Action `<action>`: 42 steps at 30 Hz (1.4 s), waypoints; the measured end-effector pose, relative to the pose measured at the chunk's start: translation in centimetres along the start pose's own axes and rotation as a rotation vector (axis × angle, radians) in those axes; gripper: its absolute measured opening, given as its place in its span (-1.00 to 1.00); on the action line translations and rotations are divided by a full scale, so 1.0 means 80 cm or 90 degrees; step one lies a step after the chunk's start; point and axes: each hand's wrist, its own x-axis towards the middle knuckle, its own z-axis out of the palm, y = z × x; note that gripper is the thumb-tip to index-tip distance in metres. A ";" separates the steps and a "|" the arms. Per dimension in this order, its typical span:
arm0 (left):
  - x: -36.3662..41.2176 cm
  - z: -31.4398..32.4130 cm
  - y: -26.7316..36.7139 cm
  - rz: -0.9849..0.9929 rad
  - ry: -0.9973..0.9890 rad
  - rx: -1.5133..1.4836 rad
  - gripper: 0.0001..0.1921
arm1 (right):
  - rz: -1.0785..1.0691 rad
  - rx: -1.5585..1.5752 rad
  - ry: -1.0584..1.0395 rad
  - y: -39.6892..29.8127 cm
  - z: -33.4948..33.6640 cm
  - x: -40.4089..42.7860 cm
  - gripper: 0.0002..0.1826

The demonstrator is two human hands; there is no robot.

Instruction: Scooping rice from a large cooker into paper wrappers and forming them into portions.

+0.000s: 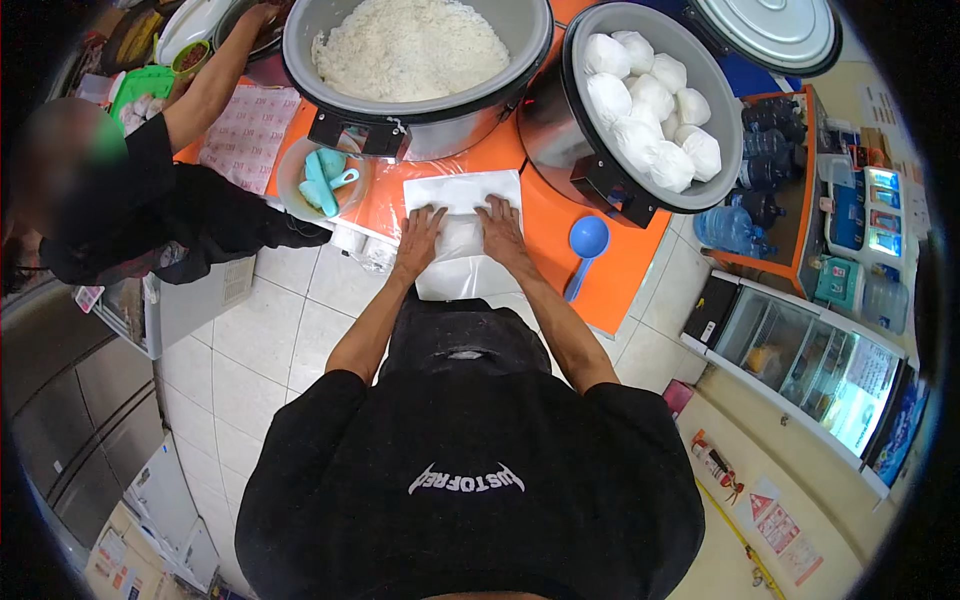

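A white sheet of wrapping paper (465, 187) lies at the front edge of an orange tabletop, its lower part hanging toward my body. A pale wrapped lump (459, 234) sits in its middle; what it holds is hidden. My left hand (421, 236) grips the paper on the left side of the lump. On the opposite side, my right hand (502, 229) holds it too, thumb turned inward. Right of the paper rests a blue plastic ladle (589, 238). Behind it, a large cooker pot (551, 142) is piled with several white paper-wrapped bundles (649, 97).
A second big pot (420, 94) holds white rice (412, 49). Left of it stands a plastic tub (289, 176) with turquoise scoops (322, 180). Printed paper sheets (251, 135) lie beyond. Another person (150, 172) reaches across at the left. Water jugs (727, 229) stand at the right.
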 end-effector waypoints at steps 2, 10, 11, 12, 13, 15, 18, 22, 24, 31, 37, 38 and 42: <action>0.010 0.014 -0.004 -0.023 -0.097 -0.027 -0.63 | 0.001 -0.091 -0.016 -0.001 0.000 0.017 -0.68; -0.022 0.032 0.009 -0.251 -0.152 -0.163 -0.82 | 0.117 -0.049 -0.105 -0.013 0.025 -0.034 -0.83; -0.041 0.027 0.021 -0.209 -0.073 -0.234 -0.74 | 0.139 -0.016 -0.109 -0.004 0.032 -0.054 -0.78; -0.058 0.018 0.034 -0.209 -0.072 -0.236 -0.74 | 0.061 0.048 -0.086 0.005 0.033 -0.075 -0.69; -0.075 0.005 0.045 -0.126 -0.010 -0.226 -0.73 | 0.062 0.049 -0.089 0.004 0.026 -0.086 -0.69; -0.093 -0.003 0.043 -0.057 0.056 -0.205 -0.71 | -0.122 -0.020 0.035 -0.011 0.003 -0.092 -0.61; -0.069 0.013 0.009 -0.072 0.007 -0.295 -0.77 | -0.124 0.013 -0.054 0.015 0.012 -0.075 -0.68; 0.004 0.024 -0.038 -0.130 -0.282 -0.314 -0.75 | -0.112 0.063 -0.197 0.038 0.010 -0.026 -0.86; 0.039 0.025 -0.042 -0.177 -0.365 -0.261 -0.60 | -0.058 0.049 -0.308 0.046 0.010 0.013 -0.82; 0.082 0.003 -0.010 0.252 -0.360 -0.001 -0.55 | -0.008 -0.110 -0.414 0.017 0.005 0.060 -0.75; 0.054 -0.034 -0.007 -0.141 -0.325 -0.750 -0.78 | 0.134 0.563 -0.231 0.018 0.012 0.005 -0.92; 0.042 -0.034 -0.011 -0.231 -0.190 -0.869 -0.82 | 0.230 0.683 -0.251 -0.007 0.002 0.003 -0.92; 0.020 -0.034 0.043 -0.452 0.227 -1.055 -0.83 | 0.278 0.911 -0.134 -0.070 -0.022 -0.008 -0.89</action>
